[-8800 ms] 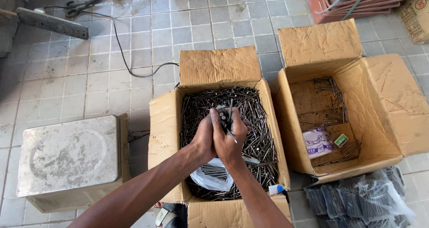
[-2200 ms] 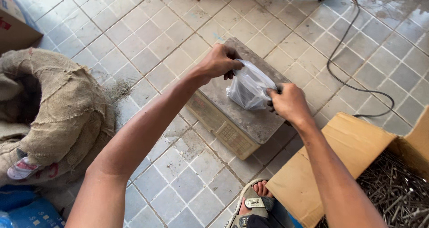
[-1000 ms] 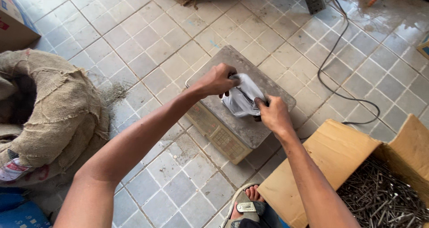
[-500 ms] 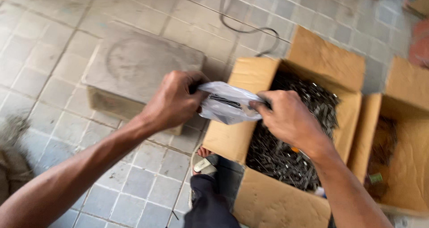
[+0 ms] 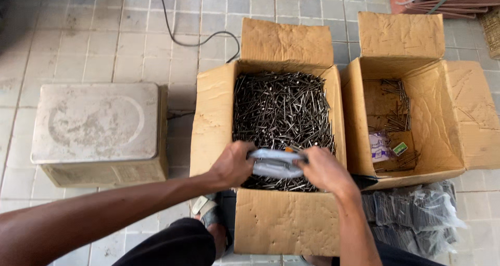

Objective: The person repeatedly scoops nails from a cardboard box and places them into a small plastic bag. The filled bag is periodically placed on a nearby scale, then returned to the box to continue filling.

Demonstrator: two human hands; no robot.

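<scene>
While the bag (image 5: pixel 275 163) sat on the scale (image 5: pixel 96 125) a second ago, it's now off it and held over the near end of the full nail box (image 5: pixel 284 109), so the weighing part looks done and the bag is back where the nails are. Left hand (image 5: pixel 233 164) is curled around the bag's left end, fingers closed on the plastic. Right hand (image 5: pixel 324 170) grips the right end the same way (thumb on top, as far as I can tell), so the bag is stretched between the two. Scale plate is bare now. Second box (image 5: pixel 411 120) to the right is nearly empty, just a few nails. Some filled bags (image 5: pixel 416 219) lie on the floor below it.
</scene>
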